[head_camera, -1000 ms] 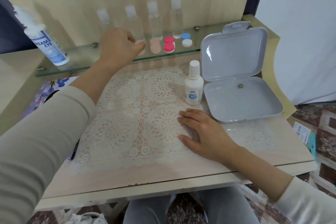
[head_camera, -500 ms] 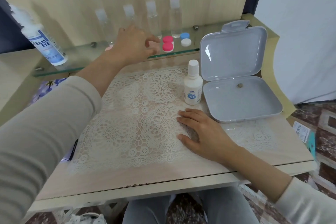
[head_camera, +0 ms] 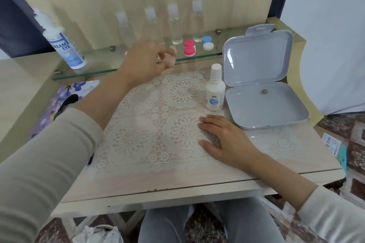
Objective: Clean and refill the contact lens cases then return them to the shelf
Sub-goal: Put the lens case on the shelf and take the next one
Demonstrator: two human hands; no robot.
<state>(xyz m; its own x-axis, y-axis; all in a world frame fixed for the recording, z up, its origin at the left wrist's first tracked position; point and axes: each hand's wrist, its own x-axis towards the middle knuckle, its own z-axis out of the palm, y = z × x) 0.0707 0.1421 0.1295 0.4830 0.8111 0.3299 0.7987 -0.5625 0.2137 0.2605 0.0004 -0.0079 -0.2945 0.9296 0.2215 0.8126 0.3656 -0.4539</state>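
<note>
Pale-pink lens case (head_camera: 170,59): now off glass shelf (head_camera: 98,66), pinched by your left hand (head_camera: 143,62); axis blurred; right hand (head_camera: 223,140) flat.

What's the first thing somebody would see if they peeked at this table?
Probably the left hand pinching a pale pink lens case just in front of the glass shelf. Next, the bright pink lens case on that shelf, and the big grey box lying open on the right, beside the small white bottle.
</note>
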